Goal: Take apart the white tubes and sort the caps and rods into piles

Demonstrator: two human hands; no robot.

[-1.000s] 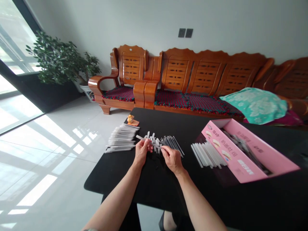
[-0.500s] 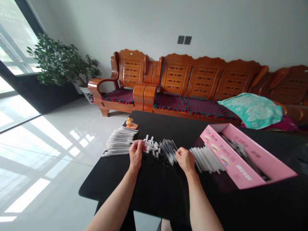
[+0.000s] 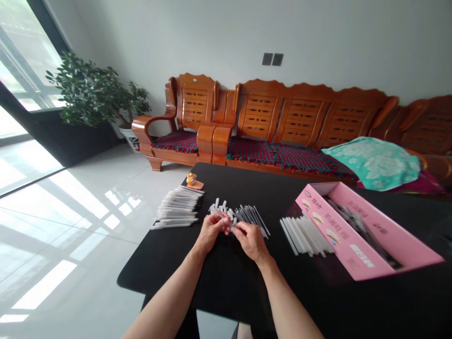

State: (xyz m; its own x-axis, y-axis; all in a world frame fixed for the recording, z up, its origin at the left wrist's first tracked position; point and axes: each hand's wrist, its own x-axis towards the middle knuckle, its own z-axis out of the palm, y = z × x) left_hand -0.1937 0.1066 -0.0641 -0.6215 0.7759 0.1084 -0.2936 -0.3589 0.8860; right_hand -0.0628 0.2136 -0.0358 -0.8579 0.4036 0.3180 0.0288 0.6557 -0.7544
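My left hand [image 3: 211,231] is closed round a slim white pen barrel [image 3: 218,213], which slants up to the left. My right hand [image 3: 251,239] meets it at the lower end, its thumb and fingertips pinched together. What exactly lies in that pinch is hidden by the fingers. Just beyond the hands sits a heap of short white pen caps [image 3: 223,205]. A bundle of thin grey pen refills [image 3: 254,215] fans out behind my right hand. The small black plugs seen earlier are largely covered by the hands.
On the black table [image 3: 219,287], white pens [image 3: 178,207] lie stacked at left. White barrels [image 3: 305,234] lie at right beside a pink box [image 3: 356,240] holding dark items. An orange figurine [image 3: 192,181] stands at the far left corner. Behind is a wooden sofa [image 3: 259,115].
My right hand has moved left from the refills to meet my left hand. The left hand has come slightly right and down with the barrel. The view has shifted a little.
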